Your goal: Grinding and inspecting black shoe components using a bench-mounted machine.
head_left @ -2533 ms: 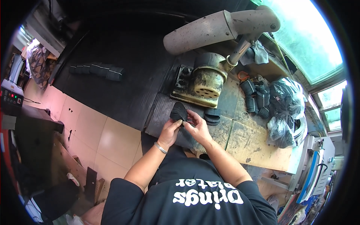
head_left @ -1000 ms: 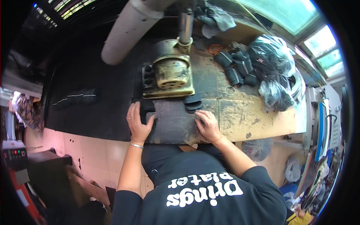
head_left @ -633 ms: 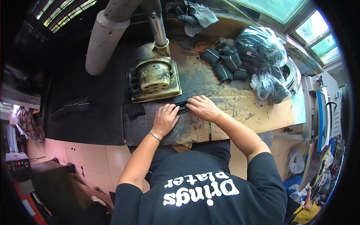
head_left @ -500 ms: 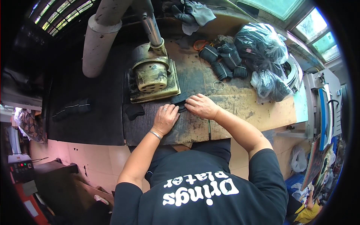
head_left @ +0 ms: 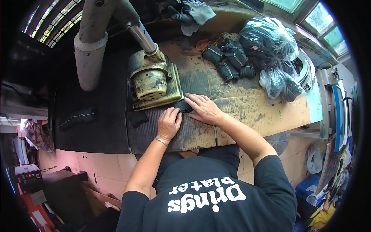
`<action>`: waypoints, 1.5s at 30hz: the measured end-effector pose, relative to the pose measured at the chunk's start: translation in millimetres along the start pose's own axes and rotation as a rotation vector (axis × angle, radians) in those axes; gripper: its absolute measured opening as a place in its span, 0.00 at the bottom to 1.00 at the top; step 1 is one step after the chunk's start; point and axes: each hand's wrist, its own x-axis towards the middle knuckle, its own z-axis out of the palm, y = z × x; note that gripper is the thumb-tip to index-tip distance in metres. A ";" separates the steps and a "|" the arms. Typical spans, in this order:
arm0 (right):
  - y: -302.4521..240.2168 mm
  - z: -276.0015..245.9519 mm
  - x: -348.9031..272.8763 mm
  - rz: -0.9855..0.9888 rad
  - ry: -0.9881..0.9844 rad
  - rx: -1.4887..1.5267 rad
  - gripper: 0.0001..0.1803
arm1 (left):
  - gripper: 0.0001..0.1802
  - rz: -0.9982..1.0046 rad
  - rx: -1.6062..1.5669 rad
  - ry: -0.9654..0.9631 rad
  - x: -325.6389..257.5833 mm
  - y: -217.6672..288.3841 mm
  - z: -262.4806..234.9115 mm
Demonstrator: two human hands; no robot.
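Observation:
A small stack of black strips [head_left: 184,106] lies on the stained cardboard beside the front edge of a worn, yellowish machine head [head_left: 152,86]. My left hand [head_left: 169,124] has its fingers curled against the near left part of the stack. At the right end is my right hand [head_left: 205,110], its fingers stretched forward and the thumb held apart, touching the stack. The strips are partly hidden by both hands. A small black pile [head_left: 138,118] sits to the left of my left hand.
Several tied black bundles [head_left: 235,58] and filled plastic bags [head_left: 270,42] stand at the back right. A thin pale ring [head_left: 224,87] lies nearer. Grey gloves [head_left: 195,14] are at the back. A thick metal arm [head_left: 91,58] hangs over the left; a black bundled row [head_left: 77,118] lies beneath.
My right hand has opened out, its fingers reaching farther forward and the thumb spreading away. My left hand stays by the stack. The whole view has shifted slightly.

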 end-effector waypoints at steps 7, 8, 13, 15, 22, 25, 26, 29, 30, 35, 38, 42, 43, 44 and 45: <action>5.0 30.9 0.9 0.063 -0.059 -0.051 0.36 | 0.29 -0.104 -0.037 0.016 3.9 6.6 3.4; 3.6 27.5 2.3 0.076 -0.087 0.006 0.35 | 0.29 -0.109 -0.036 0.019 1.7 5.3 3.2; -11.1 6.8 -3.1 0.058 -0.151 0.174 0.32 | 0.44 -0.055 -0.170 -0.167 -5.6 1.0 -14.2; -21.2 -1.5 -10.0 0.034 -0.214 0.278 0.33 | 0.45 -0.051 -0.205 -0.238 -11.4 1.3 -25.4; -44.8 12.1 -19.3 0.091 -0.252 -0.027 0.38 | 0.46 -0.125 -0.173 -0.391 -36.8 -0.7 -8.9; -52.8 26.3 -20.6 0.176 -0.253 -0.014 0.39 | 0.46 -0.116 -0.103 -0.370 -36.7 6.6 -1.5; -55.1 28.1 -18.8 0.215 -0.231 -0.017 0.40 | 0.45 -0.129 -0.091 -0.375 -37.4 7.7 -0.3; -52.1 26.0 -20.0 0.255 -0.253 0.122 0.41 | 0.45 -0.152 -0.088 -0.392 -40.0 8.8 1.3; -48.9 24.7 -22.4 0.265 -0.278 0.204 0.41 | 0.44 -0.162 -0.098 -0.405 -40.9 8.4 1.6; -59.1 26.4 -30.9 0.381 -0.201 0.375 0.41 | 0.44 -0.185 -0.101 -0.384 -43.6 17.5 8.6; -70.1 47.8 -33.2 0.322 -0.064 0.114 0.40 | 0.44 -0.287 -0.063 -0.371 -38.3 27.6 15.1; -71.4 45.7 -38.7 0.385 -0.075 0.160 0.38 | 0.43 -0.259 -0.106 -0.383 -46.0 22.0 12.7; -71.5 43.8 -41.2 0.392 -0.117 0.178 0.38 | 0.43 -0.232 -0.146 -0.377 -49.7 18.4 8.2; -74.3 40.4 -45.8 0.404 -0.163 0.199 0.38 | 0.42 -0.209 -0.191 -0.375 -54.4 20.1 3.0; -76.3 38.1 -49.2 0.411 -0.168 0.199 0.38 | 0.41 -0.207 -0.195 -0.353 -58.7 22.8 -0.5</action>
